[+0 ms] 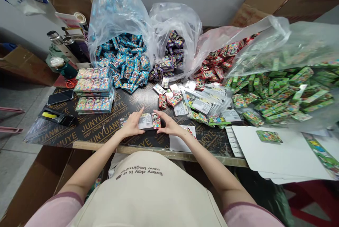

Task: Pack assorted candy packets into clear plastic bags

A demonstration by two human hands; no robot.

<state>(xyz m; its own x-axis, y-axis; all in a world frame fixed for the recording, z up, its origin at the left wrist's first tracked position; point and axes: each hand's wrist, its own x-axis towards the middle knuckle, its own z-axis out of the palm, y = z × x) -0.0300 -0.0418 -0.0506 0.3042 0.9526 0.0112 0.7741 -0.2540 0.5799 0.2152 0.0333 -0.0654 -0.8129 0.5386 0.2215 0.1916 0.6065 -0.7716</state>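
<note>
My left hand (133,124) and my right hand (167,124) both grip a clear flat packet (148,121) with small printed boxes inside, resting on the dark plywood tabletop (106,124). My fingers curl round its left and right ends. Just behind it lie a few loose red and purple small boxes (169,98) and a fan of clear printed sleeves (206,105). A white sheet (178,144) lies under my right wrist.
Open plastic bags hold blue boxes (127,62), purple boxes (171,59), red boxes (219,62) and green boxes (286,94). Stacked filled packets (94,92) stand left, beside a phone (60,97) and scissors (71,83). White boards (286,154) lie right. Cardboard cartons stand behind.
</note>
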